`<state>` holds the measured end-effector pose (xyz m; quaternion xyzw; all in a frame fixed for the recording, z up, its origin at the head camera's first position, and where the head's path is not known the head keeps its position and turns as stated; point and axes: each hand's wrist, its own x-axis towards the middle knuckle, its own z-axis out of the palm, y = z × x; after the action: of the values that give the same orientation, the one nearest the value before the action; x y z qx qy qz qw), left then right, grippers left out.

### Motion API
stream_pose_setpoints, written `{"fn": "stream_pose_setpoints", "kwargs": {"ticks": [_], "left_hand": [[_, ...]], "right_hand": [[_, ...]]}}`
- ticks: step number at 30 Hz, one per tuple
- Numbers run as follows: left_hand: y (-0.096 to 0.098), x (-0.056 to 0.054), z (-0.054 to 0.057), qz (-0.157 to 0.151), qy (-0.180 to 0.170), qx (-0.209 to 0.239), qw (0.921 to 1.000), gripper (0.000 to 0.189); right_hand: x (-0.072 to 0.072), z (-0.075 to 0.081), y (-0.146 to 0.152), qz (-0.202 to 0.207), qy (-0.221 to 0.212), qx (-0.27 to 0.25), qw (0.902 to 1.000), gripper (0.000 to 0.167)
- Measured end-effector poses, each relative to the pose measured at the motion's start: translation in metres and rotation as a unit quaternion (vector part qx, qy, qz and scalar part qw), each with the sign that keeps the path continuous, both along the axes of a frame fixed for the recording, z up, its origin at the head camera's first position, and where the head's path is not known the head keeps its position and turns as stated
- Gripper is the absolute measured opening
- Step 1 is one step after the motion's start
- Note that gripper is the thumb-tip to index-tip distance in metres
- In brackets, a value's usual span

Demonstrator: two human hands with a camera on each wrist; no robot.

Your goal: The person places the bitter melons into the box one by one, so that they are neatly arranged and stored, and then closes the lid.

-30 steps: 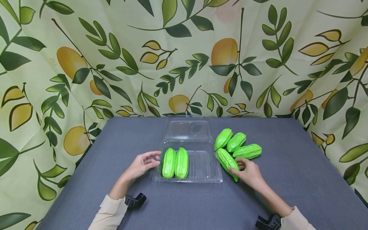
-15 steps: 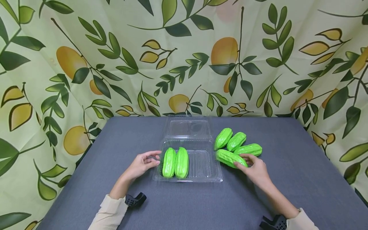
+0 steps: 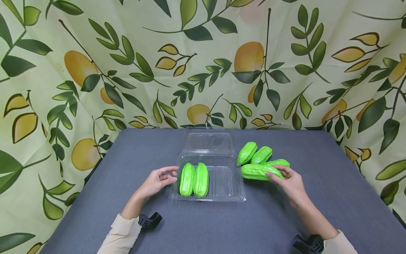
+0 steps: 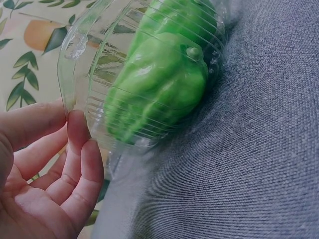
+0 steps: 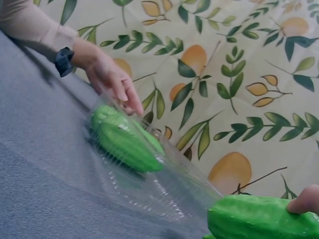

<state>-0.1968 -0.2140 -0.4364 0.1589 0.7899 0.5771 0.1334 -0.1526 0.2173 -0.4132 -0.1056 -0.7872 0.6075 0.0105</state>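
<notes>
My right hand (image 3: 291,183) grips a green bitter melon (image 3: 256,172) by its right end, the melon lying level beside the right wall of a clear plastic container (image 3: 223,183). In the right wrist view a fingertip (image 5: 305,200) presses on that melon's top. Two more bitter melons (image 3: 187,179) lie side by side in the left half of the container. At its left rim my left hand (image 3: 157,181) pinches the edge between thumb and fingers; the left wrist view shows the fingertips right at the clear rim (image 4: 70,79).
Behind the held melon lie three more bitter melons (image 3: 247,153), one partly covered by it. The container's lid (image 3: 208,141) is folded back on the grey table (image 3: 203,225). A patterned curtain (image 3: 203,63) rises behind the table.
The right hand has moved up and to the right with its bitter melon, which has turned from slanting to nearly level. The left hand and container have stayed put.
</notes>
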Motion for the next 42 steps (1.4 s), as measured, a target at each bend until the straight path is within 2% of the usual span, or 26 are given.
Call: {"fn": "stream_pose_setpoints", "kwargs": {"ticks": [4,11,16,24,28,33,42], "left_hand": [[0.0,0.0,0.0,0.001,-0.001,0.0,1.0,0.048],[0.0,0.0,-0.001,0.001,-0.003,0.0,1.0,0.048],[0.0,0.0,-0.002,0.003,-0.003,-0.001,1.0,0.048],[-0.001,0.0,-0.002,0.001,-0.002,-0.002,1.0,0.048],[-0.001,0.0,-0.002,0.001,-0.002,0.001,1.0,0.048],[-0.001,-0.001,-0.002,0.001,-0.001,0.001,1.0,0.048],[0.0,0.0,-0.002,-0.001,0.0,0.002,1.0,0.047]], "right_hand": [[-0.003,0.002,0.005,-0.003,-0.002,-0.068,0.9977,0.056],[-0.007,0.006,0.01,-0.013,-0.003,-0.148,0.9889,0.017],[-0.009,0.01,0.01,0.005,0.002,-0.182,0.9833,0.013],[-0.012,0.013,0.005,0.024,0.002,-0.258,0.9659,0.015],[-0.014,0.015,0.001,0.021,-0.004,-0.265,0.964,0.011],[-0.016,0.016,-0.007,0.02,-0.013,-0.252,0.9673,0.005],[-0.018,0.014,-0.02,0.036,-0.021,-0.196,0.9796,0.022]]}}
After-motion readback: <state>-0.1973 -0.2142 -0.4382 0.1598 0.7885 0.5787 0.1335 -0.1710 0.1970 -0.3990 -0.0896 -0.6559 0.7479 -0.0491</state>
